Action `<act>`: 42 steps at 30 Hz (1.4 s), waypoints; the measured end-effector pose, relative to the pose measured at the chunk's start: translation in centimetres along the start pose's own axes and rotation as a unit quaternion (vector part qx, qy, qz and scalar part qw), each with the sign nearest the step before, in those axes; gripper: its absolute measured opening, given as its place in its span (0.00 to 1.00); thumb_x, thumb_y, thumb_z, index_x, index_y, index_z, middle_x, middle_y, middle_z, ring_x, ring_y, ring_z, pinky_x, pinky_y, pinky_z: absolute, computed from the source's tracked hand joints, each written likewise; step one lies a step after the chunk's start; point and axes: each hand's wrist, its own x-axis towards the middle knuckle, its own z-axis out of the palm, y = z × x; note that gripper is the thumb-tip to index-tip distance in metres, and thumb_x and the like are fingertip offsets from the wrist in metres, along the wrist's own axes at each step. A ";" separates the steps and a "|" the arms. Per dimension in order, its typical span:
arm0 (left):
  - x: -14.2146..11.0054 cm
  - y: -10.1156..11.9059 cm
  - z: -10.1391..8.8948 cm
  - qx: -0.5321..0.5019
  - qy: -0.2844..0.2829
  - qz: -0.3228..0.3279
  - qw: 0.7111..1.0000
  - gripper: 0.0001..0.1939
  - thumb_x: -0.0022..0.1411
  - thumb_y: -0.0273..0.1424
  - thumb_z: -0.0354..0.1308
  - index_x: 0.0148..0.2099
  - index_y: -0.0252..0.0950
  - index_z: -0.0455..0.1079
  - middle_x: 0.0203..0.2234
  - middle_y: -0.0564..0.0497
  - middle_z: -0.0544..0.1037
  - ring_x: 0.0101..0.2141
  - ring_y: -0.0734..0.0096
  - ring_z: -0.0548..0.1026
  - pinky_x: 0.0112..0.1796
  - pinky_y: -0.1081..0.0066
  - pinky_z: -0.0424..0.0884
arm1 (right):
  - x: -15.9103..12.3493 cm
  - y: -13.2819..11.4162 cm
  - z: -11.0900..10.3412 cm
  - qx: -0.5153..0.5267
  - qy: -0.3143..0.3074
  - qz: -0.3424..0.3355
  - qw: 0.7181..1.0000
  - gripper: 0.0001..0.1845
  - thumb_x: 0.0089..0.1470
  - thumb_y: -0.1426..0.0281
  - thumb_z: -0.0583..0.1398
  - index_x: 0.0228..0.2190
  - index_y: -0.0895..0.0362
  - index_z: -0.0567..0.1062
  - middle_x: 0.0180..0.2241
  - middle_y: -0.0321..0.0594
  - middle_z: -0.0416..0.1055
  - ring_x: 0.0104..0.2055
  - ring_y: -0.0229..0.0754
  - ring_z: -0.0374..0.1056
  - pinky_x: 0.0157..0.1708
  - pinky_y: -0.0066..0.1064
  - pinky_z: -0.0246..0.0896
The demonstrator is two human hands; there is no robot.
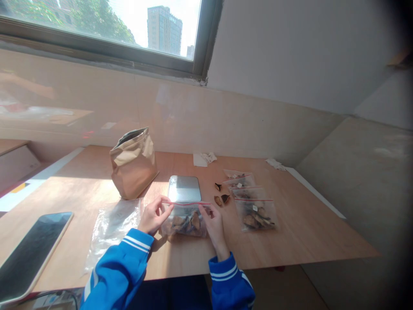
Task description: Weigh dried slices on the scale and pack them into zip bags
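My left hand pinches the left top corner of a small clear zip bag with a red seal line, filled with brown dried pieces. On the bag's right side, my right hand pinches the top edge with fingers closed on it. The bag stands upright on the wooden table, right in front of a small silver digital scale. Both sleeves are blue with white stripes.
A brown paper bag stands open behind my left hand. Empty clear bags lie at the left, a phone at the far left. Filled zip bags lie overlapping at the right, with loose dried pieces beside them. Crumpled tissues sit near the wall.
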 end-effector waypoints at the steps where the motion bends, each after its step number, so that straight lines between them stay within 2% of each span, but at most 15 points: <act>1: 0.0 0.0 0.0 -0.001 0.000 0.002 1.000 0.13 0.59 0.40 0.56 0.37 0.35 0.68 0.29 0.53 0.75 0.18 0.82 0.61 0.20 0.77 0.59 | 0.0 0.1 0.0 -0.011 0.006 0.000 1.000 0.19 0.50 0.56 0.62 0.32 0.60 0.78 0.29 0.40 0.73 0.30 0.39 0.65 0.33 0.31 0.61; 5: -0.1 0.1 0.0 -0.009 0.005 0.008 1.000 0.12 0.58 0.40 0.56 0.36 0.35 0.69 0.29 0.53 0.74 0.18 0.82 0.62 0.20 0.77 0.59 | 0.1 0.4 -0.1 -0.053 0.023 -0.021 0.998 0.17 0.50 0.56 0.62 0.28 0.59 0.77 0.24 0.36 0.68 0.27 0.37 0.61 0.28 0.28 0.57; 12: -0.3 0.4 0.0 -0.028 0.013 0.011 0.999 0.11 0.58 0.38 0.57 0.35 0.35 0.69 0.29 0.53 0.75 0.20 0.81 0.65 0.21 0.78 0.61 | -0.1 -0.4 -0.4 -0.085 0.035 -0.075 0.993 0.14 0.53 0.60 0.61 0.26 0.58 0.77 0.25 0.35 0.67 0.29 0.37 0.60 0.31 0.28 0.55; 18: -0.3 0.6 0.2 -0.049 0.011 0.020 0.999 0.09 0.59 0.37 0.57 0.35 0.36 0.69 0.29 0.51 0.75 0.20 0.80 0.66 0.20 0.77 0.61 | -0.2 -1.0 -0.3 -0.069 0.040 -0.074 0.994 0.14 0.52 0.59 0.61 0.27 0.58 0.77 0.26 0.36 0.69 0.29 0.37 0.62 0.32 0.29 0.58; 27: 0.0 1.2 -0.2 -0.064 0.008 -0.021 0.998 0.12 0.58 0.40 0.57 0.37 0.37 0.71 0.33 0.51 0.75 0.20 0.81 0.66 0.21 0.76 0.62 | -0.3 -1.1 -0.2 -0.024 0.044 -0.040 0.998 0.15 0.50 0.58 0.62 0.27 0.59 0.77 0.25 0.37 0.70 0.29 0.38 0.64 0.32 0.30 0.62; 31: 0.3 1.2 -0.4 -0.041 0.008 -0.022 0.999 0.11 0.59 0.40 0.56 0.37 0.38 0.73 0.35 0.50 0.77 0.24 0.77 0.70 0.26 0.74 0.66 | -0.3 -1.2 -0.2 -0.011 0.038 -0.036 0.999 0.16 0.50 0.58 0.62 0.28 0.59 0.77 0.27 0.38 0.72 0.31 0.40 0.67 0.33 0.30 0.63; 36: 0.2 0.9 -0.4 -0.063 0.013 -0.012 0.998 0.11 0.59 0.39 0.56 0.35 0.37 0.73 0.33 0.49 0.77 0.32 0.72 0.73 0.29 0.74 0.67 | -0.4 -1.4 -0.2 -0.007 0.025 -0.041 0.999 0.16 0.51 0.58 0.62 0.28 0.59 0.78 0.29 0.40 0.73 0.32 0.40 0.67 0.34 0.31 0.62; 42: 0.2 1.5 -0.5 -0.096 0.020 0.003 0.995 0.11 0.58 0.38 0.57 0.33 0.35 0.71 0.29 0.50 0.75 0.33 0.70 0.73 0.33 0.73 0.67 | -0.4 -1.1 -0.1 -0.014 0.012 -0.048 0.999 0.16 0.51 0.57 0.62 0.28 0.59 0.77 0.28 0.39 0.73 0.31 0.39 0.66 0.33 0.31 0.62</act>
